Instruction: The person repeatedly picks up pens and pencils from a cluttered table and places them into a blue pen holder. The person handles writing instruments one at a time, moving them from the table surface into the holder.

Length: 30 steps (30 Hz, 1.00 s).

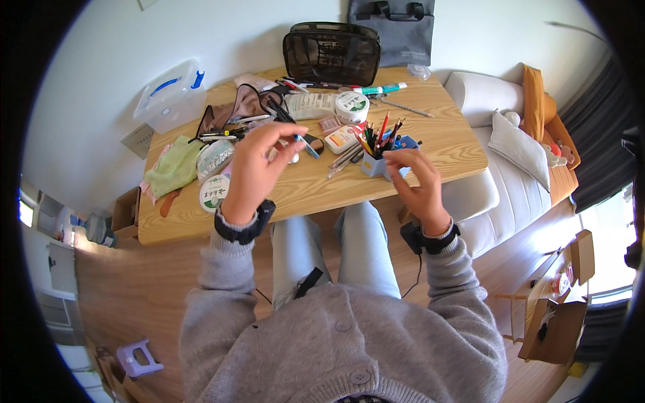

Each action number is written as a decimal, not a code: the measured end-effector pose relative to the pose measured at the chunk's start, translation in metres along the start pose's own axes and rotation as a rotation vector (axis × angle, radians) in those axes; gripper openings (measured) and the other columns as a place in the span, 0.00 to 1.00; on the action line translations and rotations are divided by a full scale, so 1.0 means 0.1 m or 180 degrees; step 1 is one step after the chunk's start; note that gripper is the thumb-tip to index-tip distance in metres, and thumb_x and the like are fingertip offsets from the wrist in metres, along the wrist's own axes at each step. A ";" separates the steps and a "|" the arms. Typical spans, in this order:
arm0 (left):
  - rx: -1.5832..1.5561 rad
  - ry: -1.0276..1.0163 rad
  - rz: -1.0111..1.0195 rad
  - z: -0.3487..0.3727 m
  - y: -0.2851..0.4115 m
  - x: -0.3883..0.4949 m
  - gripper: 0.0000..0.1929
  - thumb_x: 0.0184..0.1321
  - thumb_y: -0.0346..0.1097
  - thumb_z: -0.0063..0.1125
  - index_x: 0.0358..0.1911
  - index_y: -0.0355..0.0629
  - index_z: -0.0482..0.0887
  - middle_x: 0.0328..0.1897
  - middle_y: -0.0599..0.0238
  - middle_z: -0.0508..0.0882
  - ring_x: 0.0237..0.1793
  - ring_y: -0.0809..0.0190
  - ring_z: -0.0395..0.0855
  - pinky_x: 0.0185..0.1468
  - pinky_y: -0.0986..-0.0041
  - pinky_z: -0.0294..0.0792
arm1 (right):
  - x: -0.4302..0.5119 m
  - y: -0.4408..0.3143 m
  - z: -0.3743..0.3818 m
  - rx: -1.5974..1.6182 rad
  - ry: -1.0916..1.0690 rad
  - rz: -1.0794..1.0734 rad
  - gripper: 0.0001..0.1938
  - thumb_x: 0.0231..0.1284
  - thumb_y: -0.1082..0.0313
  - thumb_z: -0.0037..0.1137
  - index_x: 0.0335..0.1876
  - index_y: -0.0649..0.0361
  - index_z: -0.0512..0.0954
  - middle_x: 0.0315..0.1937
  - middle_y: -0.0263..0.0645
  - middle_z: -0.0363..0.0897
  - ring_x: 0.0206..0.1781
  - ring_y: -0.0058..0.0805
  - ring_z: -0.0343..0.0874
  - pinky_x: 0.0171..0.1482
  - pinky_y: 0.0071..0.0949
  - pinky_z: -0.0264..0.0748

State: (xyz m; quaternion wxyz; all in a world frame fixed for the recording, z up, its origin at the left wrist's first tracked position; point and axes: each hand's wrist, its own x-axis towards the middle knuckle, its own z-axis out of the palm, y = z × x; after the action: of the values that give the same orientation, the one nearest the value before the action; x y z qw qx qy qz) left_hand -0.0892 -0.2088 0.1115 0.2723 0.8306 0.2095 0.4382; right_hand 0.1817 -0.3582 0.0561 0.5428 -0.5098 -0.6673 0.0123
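Observation:
My left hand [263,161] is raised over the table's near side, with a slim blue pen-like item [306,146] pinched between thumb and fingers. My right hand [417,184] curves in front of a light-blue pen holder [373,165]; its fingertips overlap the holder's right side, and I cannot tell whether they grip it. Several colored pencils [385,126] and pens stand upright in that holder. Loose pencils [347,160] lie just left of it, near a white box with an orange label [342,139]. Behind that box sits a round white tub [351,107] with a green-printed lid.
On the wooden table [443,126] are a brown pouch [227,112], a green cloth [174,166], another round tub [213,192], a marker [380,89] and a dark see-through bag [332,53]. A clear plastic box [171,95] is at the left edge. A sofa [509,176] is at right.

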 end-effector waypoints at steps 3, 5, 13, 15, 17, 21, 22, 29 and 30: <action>-0.0114 -0.0071 0.0260 0.11 0.13 -0.16 0.12 0.64 0.24 0.72 0.50 0.39 0.90 0.45 0.64 0.91 0.38 0.68 0.86 0.40 0.76 0.76 | 0.00 -0.11 0.15 0.0093 -0.0356 -0.0020 0.17 0.63 0.83 0.67 0.56 0.65 0.84 0.52 0.44 0.87 0.48 0.33 0.87 0.52 0.30 0.83; -0.0073 -0.0212 0.0201 0.17 0.17 -0.24 0.13 0.63 0.24 0.73 0.50 0.39 0.91 0.45 0.62 0.91 0.39 0.64 0.88 0.41 0.74 0.77 | 0.00 -0.16 0.30 0.0285 -0.0362 -0.0154 0.17 0.62 0.80 0.70 0.57 0.64 0.84 0.53 0.44 0.87 0.50 0.35 0.88 0.53 0.31 0.84; -0.0369 -0.0183 0.0213 0.34 0.20 -0.31 0.14 0.62 0.22 0.72 0.51 0.39 0.91 0.45 0.60 0.90 0.41 0.61 0.88 0.44 0.72 0.79 | 0.01 -0.29 0.52 0.0327 -0.0398 -0.0019 0.18 0.62 0.75 0.73 0.57 0.63 0.84 0.49 0.44 0.88 0.51 0.39 0.87 0.53 0.34 0.84; -0.0376 -0.0158 0.0286 0.36 0.20 -0.31 0.14 0.62 0.22 0.72 0.51 0.39 0.91 0.45 0.60 0.90 0.41 0.61 0.88 0.44 0.72 0.79 | 0.02 -0.30 0.54 0.0307 -0.0370 -0.0019 0.18 0.61 0.76 0.74 0.56 0.63 0.83 0.48 0.43 0.88 0.49 0.37 0.88 0.52 0.32 0.85; -0.0391 -0.0127 0.0372 0.38 0.20 -0.30 0.14 0.61 0.21 0.72 0.51 0.39 0.91 0.45 0.60 0.90 0.42 0.61 0.88 0.44 0.72 0.79 | 0.03 -0.30 0.57 0.0298 -0.0343 0.0053 0.17 0.61 0.77 0.74 0.55 0.64 0.83 0.47 0.43 0.88 0.49 0.36 0.88 0.52 0.31 0.85; -0.0323 -0.0143 0.0483 0.42 0.22 -0.29 0.15 0.61 0.21 0.72 0.51 0.39 0.91 0.46 0.60 0.90 0.42 0.61 0.89 0.43 0.72 0.79 | 0.02 -0.29 0.59 0.0368 -0.0194 0.0127 0.16 0.63 0.77 0.72 0.55 0.65 0.81 0.44 0.44 0.86 0.47 0.38 0.89 0.49 0.33 0.85; -0.0342 -0.0157 0.0483 0.43 0.23 -0.29 0.15 0.61 0.21 0.72 0.51 0.39 0.91 0.46 0.60 0.90 0.42 0.61 0.89 0.44 0.72 0.79 | 0.01 -0.28 0.59 0.0385 -0.0176 0.0132 0.16 0.63 0.77 0.72 0.55 0.65 0.81 0.44 0.43 0.86 0.47 0.38 0.89 0.49 0.32 0.85; -0.0668 -0.0071 0.0058 0.42 0.19 -0.33 0.15 0.62 0.21 0.71 0.52 0.36 0.88 0.46 0.60 0.90 0.42 0.63 0.90 0.44 0.74 0.79 | 0.01 -0.13 0.41 0.0408 0.0386 -0.0040 0.22 0.62 0.82 0.71 0.60 0.67 0.77 0.47 0.40 0.88 0.49 0.27 0.87 0.53 0.27 0.84; -0.0560 -0.0042 0.0048 0.38 0.15 -0.34 0.14 0.62 0.21 0.71 0.51 0.36 0.88 0.46 0.60 0.90 0.41 0.63 0.90 0.44 0.73 0.79 | 0.01 -0.09 0.29 0.0458 0.0418 -0.0014 0.24 0.62 0.83 0.71 0.63 0.66 0.77 0.55 0.45 0.86 0.51 0.30 0.89 0.53 0.30 0.86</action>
State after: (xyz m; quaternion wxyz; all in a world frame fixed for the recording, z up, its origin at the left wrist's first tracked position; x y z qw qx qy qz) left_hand -0.0733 -0.2498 0.0822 0.3423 0.8079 0.1622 0.4514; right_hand 0.1542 -0.3467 0.0503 0.6206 -0.4678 -0.6288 0.0255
